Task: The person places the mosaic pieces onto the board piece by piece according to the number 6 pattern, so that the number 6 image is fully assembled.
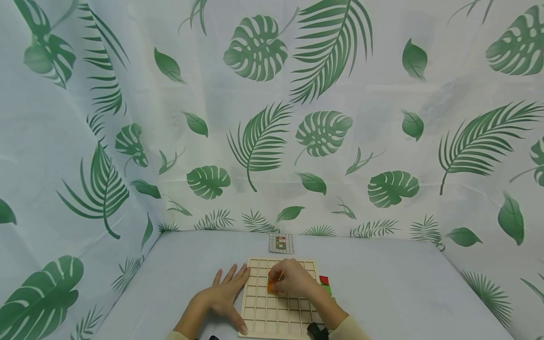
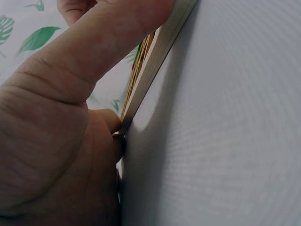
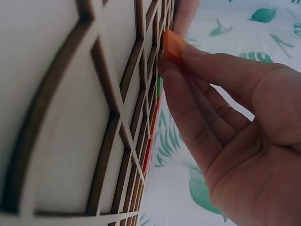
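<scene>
A wooden grid board (image 1: 265,314) with square recesses lies on the table. My left hand (image 1: 223,295) rests along its left edge, fingers spread and straight, the thumb at the near left corner. Over the upper middle of the grid, my right hand (image 1: 297,281) pinches an orange tile (image 3: 173,46) between thumb and fingers, close against the board's face in the right wrist view. Green and red tiles (image 3: 147,155) sit in the grid beyond it. The right hand hides part of these in the head view. The left wrist view shows the thumb (image 2: 108,47) on the board's side.
Beside the board's right edge lie a red tile (image 1: 324,280) and a green tile (image 1: 327,289), partly behind the right forearm. A small card (image 1: 281,243) with a coloured grid pattern lies beyond the board. Leaf-printed cloth (image 1: 263,203) hangs behind the table.
</scene>
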Tool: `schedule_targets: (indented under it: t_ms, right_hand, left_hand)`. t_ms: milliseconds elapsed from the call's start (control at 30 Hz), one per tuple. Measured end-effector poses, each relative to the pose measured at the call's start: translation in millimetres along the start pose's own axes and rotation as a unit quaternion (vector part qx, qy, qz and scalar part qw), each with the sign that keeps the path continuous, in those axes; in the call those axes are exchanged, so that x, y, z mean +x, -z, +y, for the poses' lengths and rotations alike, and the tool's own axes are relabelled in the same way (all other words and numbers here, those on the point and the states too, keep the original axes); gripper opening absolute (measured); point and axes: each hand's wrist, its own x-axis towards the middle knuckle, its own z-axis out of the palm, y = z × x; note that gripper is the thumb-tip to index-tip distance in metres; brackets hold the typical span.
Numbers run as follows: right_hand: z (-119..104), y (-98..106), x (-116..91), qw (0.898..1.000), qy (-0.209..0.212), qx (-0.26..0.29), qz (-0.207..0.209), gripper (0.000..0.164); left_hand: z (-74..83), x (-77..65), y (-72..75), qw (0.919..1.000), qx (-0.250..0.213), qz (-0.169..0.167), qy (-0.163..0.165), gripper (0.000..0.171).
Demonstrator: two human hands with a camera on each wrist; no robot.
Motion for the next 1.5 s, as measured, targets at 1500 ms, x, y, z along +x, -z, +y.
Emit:
schedule_targets:
  t_ms: [1500]
  right_hand:
    - [-3.7, 11.2, -8.6, 0.998, 0.013, -0.058, -0.01, 0.01]
  left_hand:
    - [-0.3, 0.9, -0.3, 1.0, 0.005, -0.002, 0.005, 0.152]
